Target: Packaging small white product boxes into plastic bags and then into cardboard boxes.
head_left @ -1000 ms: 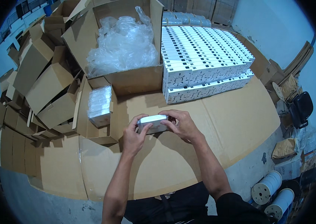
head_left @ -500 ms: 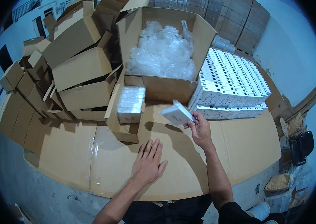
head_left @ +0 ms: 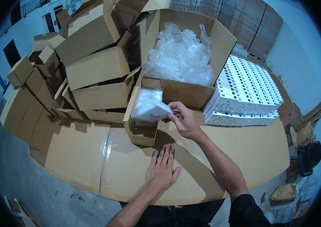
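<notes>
My right hand (head_left: 184, 120) pinches a small white box in a clear plastic bag (head_left: 156, 110) by its right end, tilted above a narrow open cardboard box (head_left: 144, 140). Inside that carton, wrapped white boxes (head_left: 148, 94) stand in a row at the far end; the held one partly hides them. Bare cardboard shows at the carton's near end. My left hand (head_left: 163, 171) lies flat on the cardboard-covered table (head_left: 130, 178), fingers stretched out, just in front of the carton, holding nothing.
A large open carton of clear plastic bags (head_left: 181, 53) stands behind the narrow box. Stacked white boxes (head_left: 243, 94) fill the back right. Open brown cartons (head_left: 99, 68) pile up at the left. Off the table's right side is a black chair (head_left: 309, 159).
My right hand has carried the bagged white box left, from beside the narrow carton to over it. The whole view has shifted slightly; my left hand still rests flat on the table.
</notes>
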The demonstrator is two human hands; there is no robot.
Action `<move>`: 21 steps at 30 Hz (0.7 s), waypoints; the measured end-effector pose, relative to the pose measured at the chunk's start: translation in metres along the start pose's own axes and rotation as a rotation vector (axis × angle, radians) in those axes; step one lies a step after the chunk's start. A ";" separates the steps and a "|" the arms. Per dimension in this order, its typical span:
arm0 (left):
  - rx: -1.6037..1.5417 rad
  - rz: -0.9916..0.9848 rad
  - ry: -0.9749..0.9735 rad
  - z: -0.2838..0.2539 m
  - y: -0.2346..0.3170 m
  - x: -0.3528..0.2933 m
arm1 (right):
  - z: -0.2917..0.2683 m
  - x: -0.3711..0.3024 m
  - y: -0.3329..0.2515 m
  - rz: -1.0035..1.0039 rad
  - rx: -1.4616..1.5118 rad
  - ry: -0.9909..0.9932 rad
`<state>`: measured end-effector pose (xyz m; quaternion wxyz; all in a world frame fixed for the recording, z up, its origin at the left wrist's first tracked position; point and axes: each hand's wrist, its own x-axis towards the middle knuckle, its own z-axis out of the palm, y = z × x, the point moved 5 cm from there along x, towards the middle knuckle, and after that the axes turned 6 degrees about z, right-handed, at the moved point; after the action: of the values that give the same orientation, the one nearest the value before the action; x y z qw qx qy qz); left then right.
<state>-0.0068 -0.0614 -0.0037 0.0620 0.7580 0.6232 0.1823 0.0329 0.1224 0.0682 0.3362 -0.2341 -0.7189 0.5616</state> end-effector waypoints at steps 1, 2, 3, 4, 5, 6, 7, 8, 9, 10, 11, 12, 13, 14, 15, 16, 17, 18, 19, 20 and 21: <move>0.010 -0.011 -0.002 -0.002 -0.001 -0.001 | 0.003 0.004 -0.008 -0.004 0.011 -0.009; 0.012 -0.011 -0.005 -0.002 -0.001 -0.001 | 0.005 0.006 -0.021 -0.047 -0.202 -0.050; 0.014 -0.011 -0.009 -0.003 -0.001 -0.001 | 0.008 0.008 -0.027 -0.091 -0.414 -0.090; 0.019 -0.010 -0.013 -0.002 0.000 0.000 | 0.011 0.010 -0.030 -0.193 -0.459 -0.051; 0.021 -0.021 -0.030 -0.001 0.000 0.001 | 0.014 0.013 -0.030 -0.194 -0.454 -0.048; 0.024 -0.031 -0.049 0.000 -0.001 0.001 | 0.020 0.016 -0.034 -0.277 -0.586 -0.049; 0.024 -0.025 -0.054 0.000 0.000 0.002 | 0.024 0.016 -0.038 -0.356 -0.725 -0.046; 0.040 -0.038 -0.086 0.001 0.000 0.003 | 0.029 0.017 -0.033 -0.307 -0.720 -0.044; 0.056 -0.051 -0.119 0.003 0.000 0.004 | 0.033 0.016 -0.030 -0.302 -0.720 -0.037; 0.057 -0.047 -0.122 0.004 0.000 0.004 | 0.039 0.018 -0.025 -0.258 -0.763 -0.045; 0.033 -0.052 -0.126 0.005 -0.001 0.004 | 0.044 0.019 -0.019 -0.213 -0.806 -0.054; 0.008 -0.057 -0.131 0.006 -0.002 0.004 | 0.048 0.018 -0.015 -0.288 -0.805 -0.028; 0.006 -0.054 -0.135 0.008 -0.002 0.003 | 0.051 0.018 -0.014 -0.284 -0.805 -0.025; 0.006 -0.051 -0.112 0.009 -0.003 0.003 | 0.053 0.020 -0.013 -0.253 -0.816 -0.021; 0.005 -0.047 -0.089 0.009 -0.003 0.003 | 0.055 0.022 -0.012 -0.222 -0.828 -0.016; 0.002 -0.040 -0.092 0.009 -0.003 0.002 | 0.057 0.021 -0.021 -0.200 -0.842 -0.007; -0.019 -0.052 -0.104 0.008 -0.003 0.001 | 0.060 0.021 -0.019 -0.193 -0.845 -0.001; -0.039 -0.063 -0.116 0.008 -0.004 0.001 | 0.064 0.021 -0.016 -0.181 -0.870 0.023; -0.043 -0.050 -0.118 0.009 -0.003 0.002 | 0.065 0.022 -0.016 -0.170 -0.900 0.051; -0.049 -0.042 -0.087 0.008 -0.003 0.002 | 0.066 0.022 -0.020 -0.114 -0.901 0.056; -0.056 -0.034 -0.057 0.007 -0.002 0.002 | 0.069 0.022 -0.014 -0.103 -0.908 0.069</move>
<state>-0.0061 -0.0581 -0.0107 0.1041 0.7502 0.6285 0.1770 -0.0330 0.0893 0.0766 0.2507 -0.3403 -0.8913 0.1641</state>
